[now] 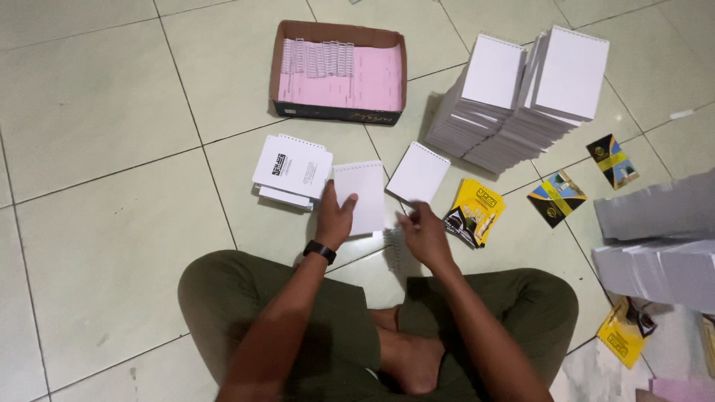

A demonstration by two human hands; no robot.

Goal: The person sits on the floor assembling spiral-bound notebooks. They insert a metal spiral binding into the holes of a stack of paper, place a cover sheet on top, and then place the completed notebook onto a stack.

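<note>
White, light, bendable paper pad (pixel 360 195) lies under the left hand's (pixel 334 217) flattened fingers; right hand (pixel 421 232) pinches a wire coil (pixel 395 249), best gripped by edges.

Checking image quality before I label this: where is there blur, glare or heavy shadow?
Head view: right hand slightly motion-blurred over the wire coil; left hand sharper on the white pad. Mild glare washes out the tall white stacks; legs and arms fall in shadow; grey stacks at the right edge look soft.
</note>
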